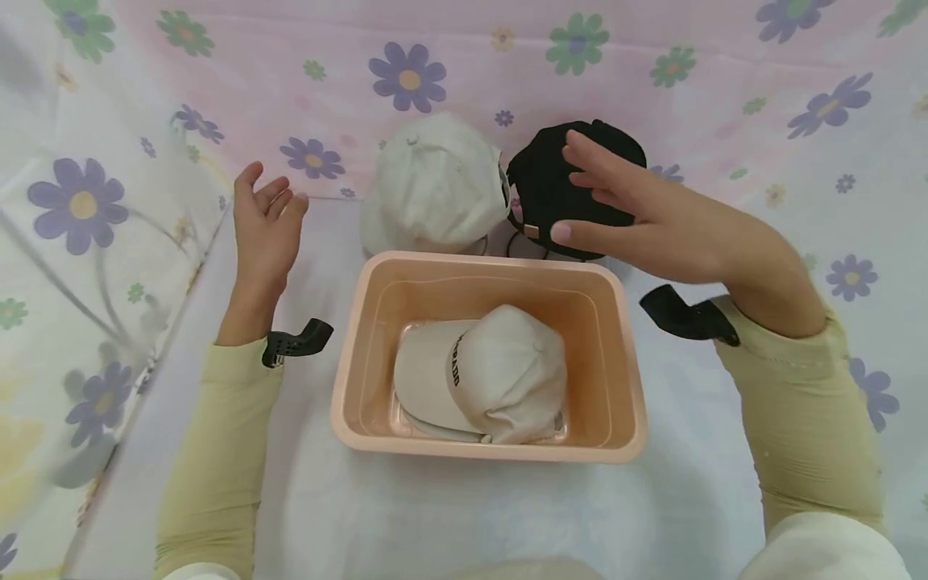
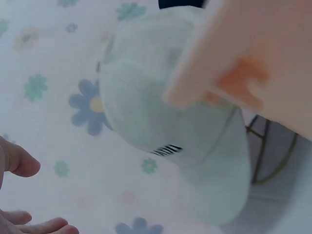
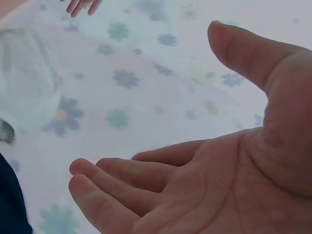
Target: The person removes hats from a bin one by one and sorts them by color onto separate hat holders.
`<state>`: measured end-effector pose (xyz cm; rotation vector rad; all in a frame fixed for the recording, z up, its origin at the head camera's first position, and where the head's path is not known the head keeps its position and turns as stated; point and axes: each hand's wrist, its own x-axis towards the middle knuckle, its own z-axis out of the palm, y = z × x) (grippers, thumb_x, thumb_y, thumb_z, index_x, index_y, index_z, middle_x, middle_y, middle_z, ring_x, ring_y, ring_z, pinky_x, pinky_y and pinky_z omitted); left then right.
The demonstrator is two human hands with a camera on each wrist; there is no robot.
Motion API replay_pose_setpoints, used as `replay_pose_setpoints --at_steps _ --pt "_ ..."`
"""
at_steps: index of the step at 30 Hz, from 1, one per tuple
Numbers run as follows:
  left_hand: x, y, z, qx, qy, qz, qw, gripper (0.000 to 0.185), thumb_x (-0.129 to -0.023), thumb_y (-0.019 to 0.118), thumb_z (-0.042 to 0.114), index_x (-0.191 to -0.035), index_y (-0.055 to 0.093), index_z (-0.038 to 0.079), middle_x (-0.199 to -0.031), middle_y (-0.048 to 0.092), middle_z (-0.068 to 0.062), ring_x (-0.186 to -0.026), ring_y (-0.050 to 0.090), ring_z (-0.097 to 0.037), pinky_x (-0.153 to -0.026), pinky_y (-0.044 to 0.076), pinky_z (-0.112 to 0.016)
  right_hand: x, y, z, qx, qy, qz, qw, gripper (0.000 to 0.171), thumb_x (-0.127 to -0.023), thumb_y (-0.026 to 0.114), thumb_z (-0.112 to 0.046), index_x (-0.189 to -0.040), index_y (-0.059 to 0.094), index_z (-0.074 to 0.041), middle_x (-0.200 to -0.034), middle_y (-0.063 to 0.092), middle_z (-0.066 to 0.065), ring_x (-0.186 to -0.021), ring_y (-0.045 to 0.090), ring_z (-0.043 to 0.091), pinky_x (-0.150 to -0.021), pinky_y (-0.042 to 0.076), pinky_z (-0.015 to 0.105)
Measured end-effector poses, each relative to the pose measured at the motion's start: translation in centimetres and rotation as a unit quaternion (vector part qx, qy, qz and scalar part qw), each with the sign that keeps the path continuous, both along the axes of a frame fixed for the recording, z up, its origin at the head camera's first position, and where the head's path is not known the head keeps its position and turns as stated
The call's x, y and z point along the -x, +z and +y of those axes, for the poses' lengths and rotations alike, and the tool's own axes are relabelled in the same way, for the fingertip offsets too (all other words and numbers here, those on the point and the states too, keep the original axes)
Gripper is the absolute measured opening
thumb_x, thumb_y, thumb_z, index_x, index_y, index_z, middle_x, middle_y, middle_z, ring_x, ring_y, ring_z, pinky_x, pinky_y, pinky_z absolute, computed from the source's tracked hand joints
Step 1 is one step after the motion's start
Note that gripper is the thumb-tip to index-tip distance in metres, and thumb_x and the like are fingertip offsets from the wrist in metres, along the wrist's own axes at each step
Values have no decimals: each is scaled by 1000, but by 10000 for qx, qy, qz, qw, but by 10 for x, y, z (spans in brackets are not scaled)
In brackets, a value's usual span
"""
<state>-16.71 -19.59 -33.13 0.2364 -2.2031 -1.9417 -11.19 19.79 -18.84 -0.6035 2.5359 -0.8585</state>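
Note:
My right hand (image 1: 652, 209) is raised with its fingers extended and thumb spread, overlapping a black cap (image 1: 558, 185) in the head view. Nothing is in its palm, as the right wrist view shows. Off to the left, my left hand (image 1: 267, 229) is lifted too, fingers loosely bent and holding nothing. Closest to it is a pale whitish cap (image 1: 435, 181) with dark lettering on its front in the left wrist view. A beige cap (image 1: 515, 374) with dark lettering lies in a peach plastic bin (image 1: 631, 387), its brim pointing left.
Behind the bin, the two caps sit on a stand of thin wire (image 2: 263, 156). A flower-print cloth (image 1: 464, 48) hangs at the back and along the left side. White cloth (image 1: 464, 515) covers the surface under the bin.

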Motion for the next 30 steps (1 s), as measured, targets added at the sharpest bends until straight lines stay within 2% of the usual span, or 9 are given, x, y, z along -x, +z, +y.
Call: replay_pose_setpoints --at_steps 3,6,9,13,16,20,25,27,30 --pt "-9 14 6 247 -143 493 9984 65 -102 53 16 -160 22 16 -156 41 -15 -145 41 -20 -118 36 -32 -27 4 15 -5 -22 458 9989 83 -104 58 -38 -161 -3 -44 -168 2 -18 -157 14 31 -120 18 66" --pt "-19 31 15 451 -351 988 9935 65 -104 52 20 -161 22 16 -152 47 -13 -142 46 -18 -117 36 -31 -49 -1 25 -4 -76 792 9968 85 -105 58 -32 -159 -5 -47 -168 -1 -19 -158 8 24 -120 14 68" --pt "-31 48 29 604 -636 1510 9846 63 -106 48 23 -162 21 14 -149 52 -12 -140 48 -17 -116 34 -28 -63 -10 32 -176 -56 1045 9944 89 -104 60 -31 -161 -7 -41 -169 -5 -14 -158 1 19 -123 9 64" --pt "-46 67 52 700 -1189 2347 9622 59 -106 45 19 -160 26 5 -143 57 -17 -137 49 -20 -112 37 -30 -73 -26 42 -526 -12 1201 9914 97 -101 65 -31 -163 -10 -27 -170 -10 -6 -158 -2 23 -125 9 58" --pt "-55 76 72 739 -1747 2747 9427 55 -106 44 14 -157 29 0 -141 58 -19 -136 51 -22 -112 40 -32 -79 -41 49 -700 34 1217 9901 103 -99 68 -30 -163 -12 -23 -170 -13 -3 -158 -6 27 -126 5 56" --pt "-64 81 99 1163 -2383 2748 9242 52 -106 45 12 -155 34 -1 -145 57 -16 -138 51 -19 -116 38 -36 -86 -68 56 -920 307 1191 9881 103 -99 68 -36 -163 -12 -20 -171 -13 -1 -158 -7 29 -127 2 49" --pt "-71 75 126 1831 -3071 2502 8997 50 -106 48 17 -153 40 4 -145 57 -10 -138 49 -14 -116 37 -35 -96 -101 59 -1089 427 819 9898 103 -97 66 -48 -164 -9 -22 -172 -8 -1 -158 -7 26 -128 7 47" --pt "-71 71 135 2011 -3324 2398 8897 49 -106 48 20 -153 42 5 -146 56 -9 -137 50 -14 -115 39 -35 -99 -113 61 -1106 465 871 9889 106 -95 68 -51 -164 -6 -22 -172 -5 1 -158 -6 26 -128 5 42" --pt "-70 67 146 2156 -3680 2178 8778 48 -107 48 23 -151 45 4 -144 58 -8 -133 53 -14 -111 42 -32 -105 -128 63 -1104 600 1120 9857 111 -90 72 -54 -165 -3 -19 -173 -1 5 -159 -5 26 -126 -5 26"
